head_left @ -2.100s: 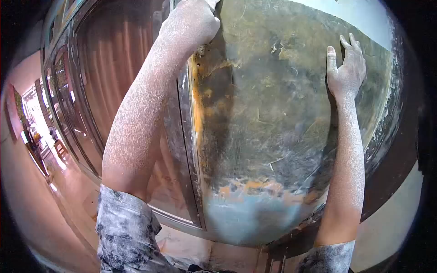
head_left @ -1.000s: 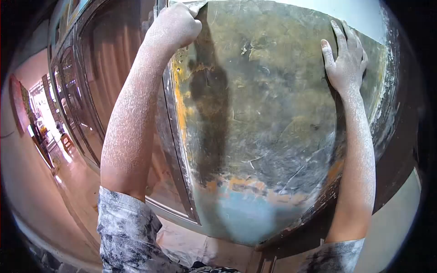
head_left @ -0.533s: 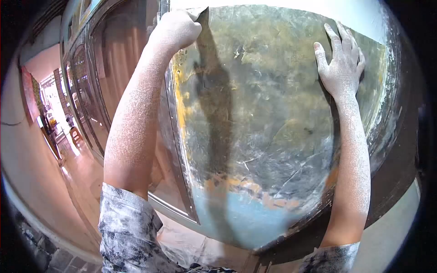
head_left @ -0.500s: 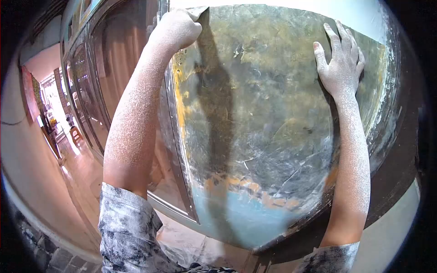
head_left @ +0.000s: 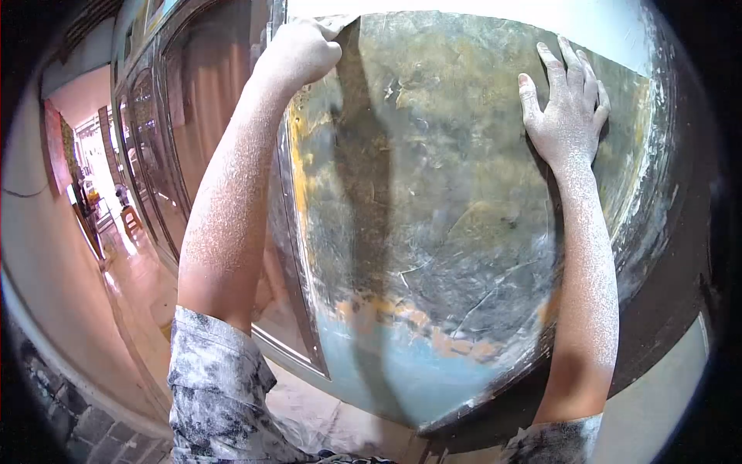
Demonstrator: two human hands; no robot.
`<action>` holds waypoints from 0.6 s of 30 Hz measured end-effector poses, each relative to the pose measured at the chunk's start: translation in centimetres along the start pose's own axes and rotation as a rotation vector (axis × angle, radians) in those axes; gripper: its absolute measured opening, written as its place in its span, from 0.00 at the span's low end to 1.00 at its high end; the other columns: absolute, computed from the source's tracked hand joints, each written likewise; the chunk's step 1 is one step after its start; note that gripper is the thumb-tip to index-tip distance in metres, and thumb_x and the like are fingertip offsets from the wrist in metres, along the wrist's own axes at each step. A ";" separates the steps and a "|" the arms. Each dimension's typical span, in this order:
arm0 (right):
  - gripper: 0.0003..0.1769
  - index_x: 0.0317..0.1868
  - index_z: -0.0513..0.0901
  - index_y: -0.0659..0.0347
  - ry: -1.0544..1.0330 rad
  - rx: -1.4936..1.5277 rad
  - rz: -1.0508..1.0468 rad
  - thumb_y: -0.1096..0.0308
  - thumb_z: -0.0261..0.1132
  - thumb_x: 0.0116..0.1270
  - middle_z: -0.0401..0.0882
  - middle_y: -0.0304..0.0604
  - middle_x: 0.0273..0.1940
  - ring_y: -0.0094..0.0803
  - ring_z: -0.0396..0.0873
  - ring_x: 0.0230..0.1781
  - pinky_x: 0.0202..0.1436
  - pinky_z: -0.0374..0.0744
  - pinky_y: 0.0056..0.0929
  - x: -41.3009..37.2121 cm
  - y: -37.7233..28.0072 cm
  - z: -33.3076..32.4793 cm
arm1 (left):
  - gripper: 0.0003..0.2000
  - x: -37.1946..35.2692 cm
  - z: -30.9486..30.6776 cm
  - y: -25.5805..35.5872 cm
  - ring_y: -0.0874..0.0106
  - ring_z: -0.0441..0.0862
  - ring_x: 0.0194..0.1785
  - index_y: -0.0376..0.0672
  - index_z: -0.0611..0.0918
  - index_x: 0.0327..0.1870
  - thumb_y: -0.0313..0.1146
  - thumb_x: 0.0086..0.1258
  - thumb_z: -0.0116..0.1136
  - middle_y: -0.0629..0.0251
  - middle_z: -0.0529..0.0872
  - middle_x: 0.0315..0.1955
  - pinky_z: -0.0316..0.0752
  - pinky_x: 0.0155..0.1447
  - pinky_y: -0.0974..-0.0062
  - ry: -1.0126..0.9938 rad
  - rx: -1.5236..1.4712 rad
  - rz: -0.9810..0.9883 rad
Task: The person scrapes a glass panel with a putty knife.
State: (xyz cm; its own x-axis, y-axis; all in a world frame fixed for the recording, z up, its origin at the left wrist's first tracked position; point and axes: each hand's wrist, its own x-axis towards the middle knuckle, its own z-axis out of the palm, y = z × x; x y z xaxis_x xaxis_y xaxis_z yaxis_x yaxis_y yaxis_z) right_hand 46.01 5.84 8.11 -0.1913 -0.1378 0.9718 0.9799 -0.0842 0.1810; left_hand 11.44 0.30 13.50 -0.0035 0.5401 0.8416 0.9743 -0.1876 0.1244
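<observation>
My left hand (head_left: 300, 52) is closed around a scraper (head_left: 340, 25) at the top left of a mottled wall panel (head_left: 456, 178). Only a thin, light-grey part of the blade shows past my fist, close to the border with the white surface above; the handle is hidden in my fingers. On the upper right of the same panel, my right hand (head_left: 568, 116) lies flat with its fingers spread and holds nothing. White dust coats both hands and forearms. The panel is dark olive-grey, with yellow along its left edge and pale blue at the bottom.
A dark-framed glass door or window (head_left: 205, 108) borders the panel on the left. Beyond it a passage with a shiny floor (head_left: 127, 278) leads to a small stool (head_left: 130, 219). A dark band (head_left: 665, 309) runs along the panel's lower right.
The view has shifted slightly, so the panel and my right hand appear a little further left. The scraper blade looks narrower, seen at a different angle. Both hands keep their places on the panel.
</observation>
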 end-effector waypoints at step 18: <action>0.29 0.75 0.69 0.38 -0.015 0.006 0.010 0.44 0.55 0.77 0.61 0.36 0.78 0.36 0.55 0.81 0.83 0.50 0.51 -0.1 -0.1 -0.2 | 0.19 -0.7 0.9 1.8 0.51 0.88 0.50 0.45 0.90 0.49 0.33 0.60 0.52 0.45 0.89 0.46 0.80 0.62 0.58 0.076 -0.090 -0.075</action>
State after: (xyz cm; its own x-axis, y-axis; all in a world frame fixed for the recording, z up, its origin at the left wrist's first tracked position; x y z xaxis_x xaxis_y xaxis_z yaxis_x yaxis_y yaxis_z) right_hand 45.90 5.65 7.93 -0.1806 -0.1238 0.9757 0.9821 -0.0774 0.1720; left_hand 13.39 0.35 12.64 -0.0959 0.4924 0.8651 0.9467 -0.2234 0.2321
